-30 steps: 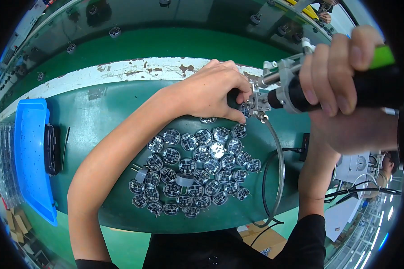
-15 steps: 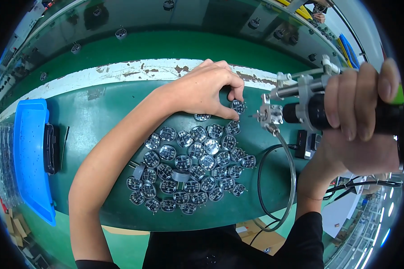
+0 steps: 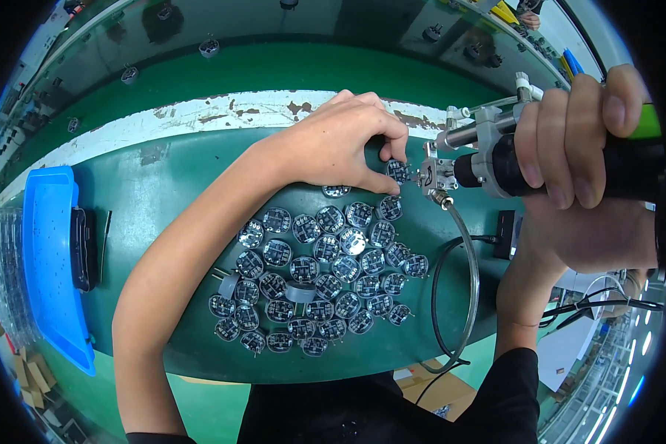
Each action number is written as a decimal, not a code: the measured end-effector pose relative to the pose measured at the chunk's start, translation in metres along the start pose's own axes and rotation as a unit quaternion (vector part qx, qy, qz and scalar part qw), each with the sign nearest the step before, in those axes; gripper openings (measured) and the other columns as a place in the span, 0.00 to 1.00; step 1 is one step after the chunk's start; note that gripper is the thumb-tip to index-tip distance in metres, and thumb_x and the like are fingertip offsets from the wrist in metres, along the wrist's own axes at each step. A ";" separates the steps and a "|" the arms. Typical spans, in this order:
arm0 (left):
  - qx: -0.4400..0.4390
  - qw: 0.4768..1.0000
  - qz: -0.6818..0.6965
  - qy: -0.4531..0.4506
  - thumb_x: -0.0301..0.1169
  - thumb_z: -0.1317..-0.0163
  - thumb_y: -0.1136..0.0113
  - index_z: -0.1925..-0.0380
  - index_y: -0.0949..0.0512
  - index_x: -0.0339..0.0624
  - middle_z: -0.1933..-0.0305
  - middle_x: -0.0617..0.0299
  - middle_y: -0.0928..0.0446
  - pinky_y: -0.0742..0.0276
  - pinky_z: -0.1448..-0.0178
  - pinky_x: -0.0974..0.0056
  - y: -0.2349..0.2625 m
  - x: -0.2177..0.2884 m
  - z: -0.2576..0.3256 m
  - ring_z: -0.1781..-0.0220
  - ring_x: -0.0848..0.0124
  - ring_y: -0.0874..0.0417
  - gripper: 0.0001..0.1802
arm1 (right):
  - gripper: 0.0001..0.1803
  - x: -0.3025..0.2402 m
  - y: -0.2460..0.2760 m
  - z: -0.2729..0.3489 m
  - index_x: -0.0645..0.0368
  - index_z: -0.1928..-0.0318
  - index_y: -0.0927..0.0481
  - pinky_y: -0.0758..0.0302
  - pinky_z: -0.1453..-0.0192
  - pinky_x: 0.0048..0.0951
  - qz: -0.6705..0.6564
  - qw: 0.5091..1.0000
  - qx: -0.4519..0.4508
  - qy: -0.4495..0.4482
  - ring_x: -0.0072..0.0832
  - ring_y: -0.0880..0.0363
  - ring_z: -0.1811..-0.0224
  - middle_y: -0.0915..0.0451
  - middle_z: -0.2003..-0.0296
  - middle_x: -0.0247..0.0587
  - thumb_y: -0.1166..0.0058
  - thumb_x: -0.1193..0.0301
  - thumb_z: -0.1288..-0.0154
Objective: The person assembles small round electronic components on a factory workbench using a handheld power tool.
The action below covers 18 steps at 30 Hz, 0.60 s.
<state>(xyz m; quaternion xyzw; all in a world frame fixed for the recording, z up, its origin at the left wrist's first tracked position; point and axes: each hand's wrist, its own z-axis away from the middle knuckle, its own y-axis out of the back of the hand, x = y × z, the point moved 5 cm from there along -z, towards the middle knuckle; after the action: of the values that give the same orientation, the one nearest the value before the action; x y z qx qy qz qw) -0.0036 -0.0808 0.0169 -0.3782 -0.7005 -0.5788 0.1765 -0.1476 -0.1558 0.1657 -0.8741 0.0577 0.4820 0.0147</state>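
Note:
My left hand (image 3: 340, 144) reaches across the green bench and pinches a small round circuit-board part (image 3: 397, 171) between thumb and fingers. My right hand (image 3: 577, 144) is wrapped round the black barrel of what looks like a hose-fed power screwdriver (image 3: 488, 172). Its metal head (image 3: 438, 175) points left, with the tip right beside the pinched part; whether they touch I cannot tell. A clear hose (image 3: 472, 285) curves down from that head. Below my left hand lie several similar round parts (image 3: 304, 269), mostly board side up. Two show grey casings, one of them (image 3: 228, 285) with metal pins sticking out.
A blue tray (image 3: 50, 266) stands at the left, with a black case (image 3: 83, 248) beside it and stacked clear plastic trays (image 3: 7, 274) beyond. A chipped white ledge (image 3: 222, 111) separates the bench from a green belt (image 3: 288, 72) carrying similar parts. Black cables (image 3: 436, 311) loop at the right.
The tool in my right hand has moved left and slightly up, bringing its tip close to the pinched part. My left hand keeps its pinch, and the view has shifted slightly.

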 end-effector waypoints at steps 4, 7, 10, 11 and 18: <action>-0.006 1.000 0.000 0.000 0.37 0.51 0.20 0.66 0.19 0.47 0.66 0.70 0.22 0.33 0.36 0.56 -0.001 -0.001 0.000 0.46 0.64 0.23 0.17 | 0.27 0.005 0.005 -0.001 0.52 0.50 0.33 0.27 0.65 0.23 -0.012 1.000 -0.020 0.002 0.16 0.30 0.79 0.31 0.77 0.22 0.35 0.49 0.34; -0.005 1.000 0.001 0.002 0.37 0.51 0.20 0.66 0.19 0.47 0.66 0.69 0.22 0.33 0.36 0.56 0.000 0.001 -0.003 0.46 0.64 0.23 0.17 | 0.31 0.005 0.009 0.000 0.52 0.51 0.33 0.28 0.66 0.22 -0.005 1.000 -0.027 -0.007 0.16 0.30 0.79 0.31 0.77 0.22 0.34 0.45 0.36; -0.002 1.000 0.004 -0.007 0.37 0.51 0.20 0.66 0.19 0.47 0.66 0.70 0.22 0.33 0.36 0.56 0.003 0.005 -0.007 0.46 0.64 0.23 0.17 | 0.36 0.000 0.010 -0.003 0.53 0.51 0.33 0.29 0.67 0.21 0.012 0.999 -0.041 -0.014 0.15 0.31 0.79 0.31 0.77 0.22 0.32 0.40 0.40; -0.005 1.000 0.006 0.002 0.37 0.51 0.20 0.66 0.19 0.47 0.65 0.70 0.22 0.33 0.36 0.56 0.002 0.002 -0.002 0.46 0.64 0.23 0.17 | 0.36 0.006 0.000 -0.002 0.53 0.51 0.33 0.29 0.67 0.21 0.008 0.999 -0.043 -0.011 0.15 0.31 0.79 0.31 0.77 0.22 0.32 0.40 0.40; -0.075 0.996 0.032 -0.044 0.34 0.45 0.24 0.52 0.14 0.47 0.50 0.64 0.17 0.34 0.27 0.54 0.015 0.006 0.009 0.37 0.59 0.25 0.20 | 0.43 -0.011 -0.022 -0.015 0.54 0.52 0.33 0.29 0.71 0.21 -0.009 0.997 0.077 0.030 0.15 0.31 0.81 0.32 0.78 0.22 0.38 0.29 0.43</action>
<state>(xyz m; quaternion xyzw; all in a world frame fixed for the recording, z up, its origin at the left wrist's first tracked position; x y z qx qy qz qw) 0.0056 -0.0702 0.0287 -0.4380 -0.6494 -0.6068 0.1353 -0.1382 -0.1344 0.1830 -0.8849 0.0876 0.4495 0.0844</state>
